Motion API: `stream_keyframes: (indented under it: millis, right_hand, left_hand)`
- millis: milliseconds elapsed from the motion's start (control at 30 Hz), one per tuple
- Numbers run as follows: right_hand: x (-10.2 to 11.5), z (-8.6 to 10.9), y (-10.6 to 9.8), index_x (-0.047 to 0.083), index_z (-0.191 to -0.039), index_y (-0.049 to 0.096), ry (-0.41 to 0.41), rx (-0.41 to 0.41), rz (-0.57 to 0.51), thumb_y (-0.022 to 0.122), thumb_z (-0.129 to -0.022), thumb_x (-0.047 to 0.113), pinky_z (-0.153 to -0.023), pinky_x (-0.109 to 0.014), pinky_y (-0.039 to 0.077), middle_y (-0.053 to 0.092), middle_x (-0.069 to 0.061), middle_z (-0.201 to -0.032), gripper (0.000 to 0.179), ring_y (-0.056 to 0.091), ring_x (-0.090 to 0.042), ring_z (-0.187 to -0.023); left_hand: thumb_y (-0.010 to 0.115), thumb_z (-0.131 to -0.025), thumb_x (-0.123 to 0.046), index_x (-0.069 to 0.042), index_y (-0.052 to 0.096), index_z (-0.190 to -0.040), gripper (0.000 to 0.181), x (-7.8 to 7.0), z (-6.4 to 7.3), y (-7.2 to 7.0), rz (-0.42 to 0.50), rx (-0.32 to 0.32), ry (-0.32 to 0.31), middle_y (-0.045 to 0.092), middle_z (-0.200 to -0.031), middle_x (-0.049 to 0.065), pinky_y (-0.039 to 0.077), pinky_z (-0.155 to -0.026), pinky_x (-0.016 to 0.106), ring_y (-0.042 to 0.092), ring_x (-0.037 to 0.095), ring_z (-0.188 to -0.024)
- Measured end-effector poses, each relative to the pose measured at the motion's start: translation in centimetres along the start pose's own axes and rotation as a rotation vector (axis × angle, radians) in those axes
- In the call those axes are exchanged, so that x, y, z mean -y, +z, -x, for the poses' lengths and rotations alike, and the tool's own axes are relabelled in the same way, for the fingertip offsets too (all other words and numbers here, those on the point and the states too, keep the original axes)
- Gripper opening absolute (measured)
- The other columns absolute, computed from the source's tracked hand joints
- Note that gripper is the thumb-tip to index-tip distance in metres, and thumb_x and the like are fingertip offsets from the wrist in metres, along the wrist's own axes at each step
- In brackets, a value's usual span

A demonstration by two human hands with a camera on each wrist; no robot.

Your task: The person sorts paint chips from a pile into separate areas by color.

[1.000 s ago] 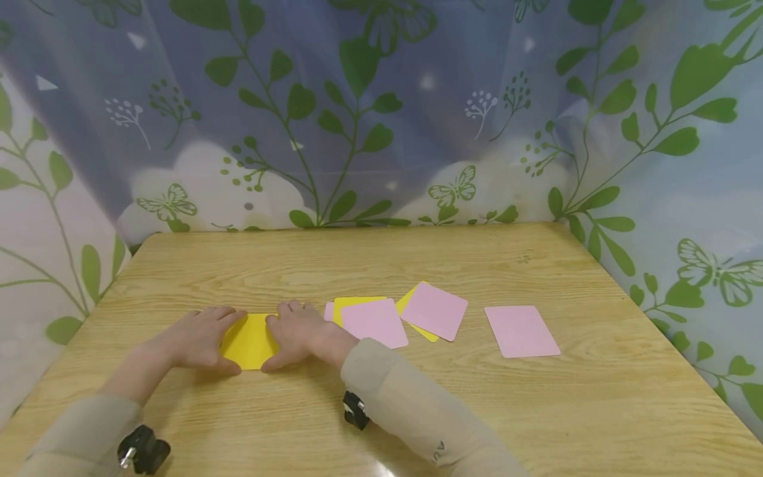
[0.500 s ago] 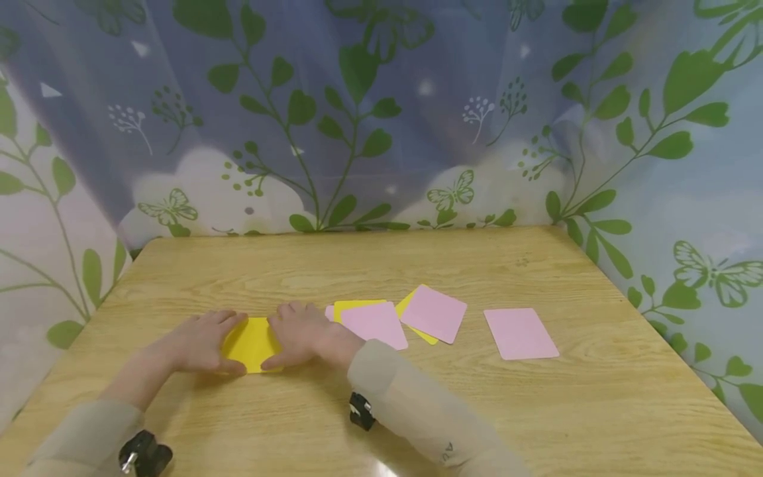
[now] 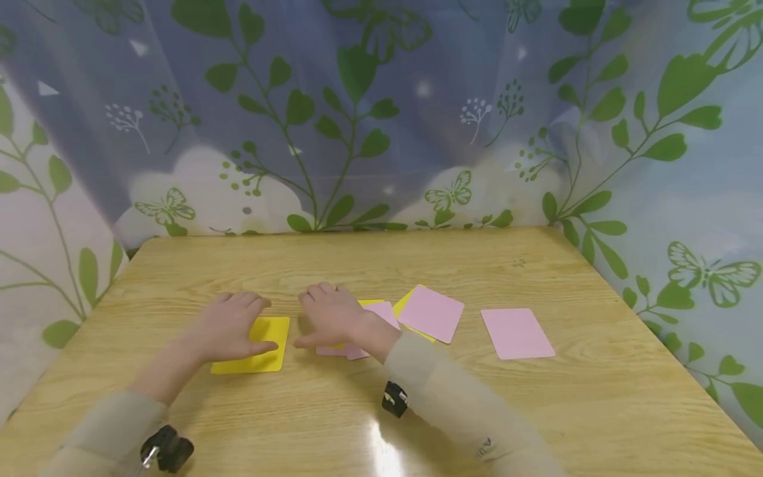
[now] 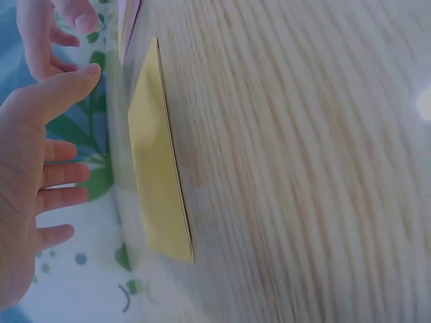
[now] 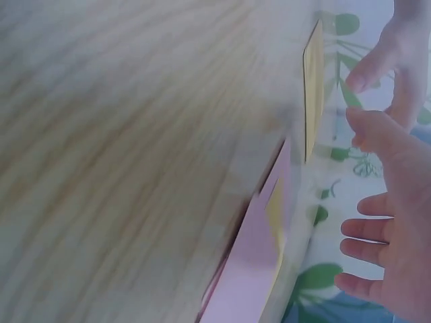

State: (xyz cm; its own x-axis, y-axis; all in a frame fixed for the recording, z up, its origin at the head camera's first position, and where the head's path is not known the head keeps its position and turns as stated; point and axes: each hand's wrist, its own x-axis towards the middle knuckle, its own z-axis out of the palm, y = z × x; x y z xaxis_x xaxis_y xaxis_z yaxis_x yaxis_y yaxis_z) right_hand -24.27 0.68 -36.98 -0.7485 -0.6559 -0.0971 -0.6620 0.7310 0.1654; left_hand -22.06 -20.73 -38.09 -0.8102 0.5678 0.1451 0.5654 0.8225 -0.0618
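Note:
A square yellow card [image 3: 250, 364] lies flat at the left of the wooden table; its edge shows more than one layer in the left wrist view. Above it hovers my left hand [image 3: 229, 328], fingers spread and nothing held. Just right of the card, my right hand [image 3: 334, 315] is raised over an overlapping group of pink [image 3: 386, 311] and yellow cards, partly hiding them. Its fingers are relaxed and apart from the cards. Both wrist views show the palms lifted off the table, the two thumbs pointing toward each other.
Right of the middle, a pink card [image 3: 432, 315] lies askew over a yellow card [image 3: 405, 305]. Farther right rests a lone pink card [image 3: 518, 333]. A leaf-patterned cloth [image 3: 357, 132] hangs behind the table's [image 3: 477, 411] back edge and along its sides.
Both hands have let go of the yellow card's sides and lifted, moving right; the right hand now covers part of the pink and yellow group. The cards stay on the table.

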Motion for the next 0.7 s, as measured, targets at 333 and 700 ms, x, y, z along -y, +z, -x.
stream_keyframes:
  millis: [333,700]
  right_hand:
    - [-4.4,2.7,0.7,0.008,-0.142,0.034,0.05,-0.016,-0.035,0.055,-0.076,0.068,-0.1,-0.044,0.033,0.04,-0.005,-0.137,0.091,0.036,-0.022,-0.126]
    - [-8.1,5.4,2.2,0.006,-0.141,0.034,0.089,-0.01,-0.034,0.055,-0.078,0.065,-0.102,-0.05,0.03,0.038,-0.009,-0.139,0.088,0.034,-0.026,-0.128]
  left_hand:
    - [0.065,-0.075,-0.056,-0.001,0.059,-0.11,0.066,-2.2,-2.1,-0.2,-0.094,-0.096,0.046,0.063,-0.103,0.014,0.04,-0.087,0.051,0.058,0.033,-0.098]
    - [0.065,-0.071,-0.061,-0.001,0.056,-0.117,0.077,-4.7,-4.2,1.0,-0.124,-0.115,0.1,0.061,-0.108,0.013,0.04,-0.086,0.048,0.055,0.031,-0.101]
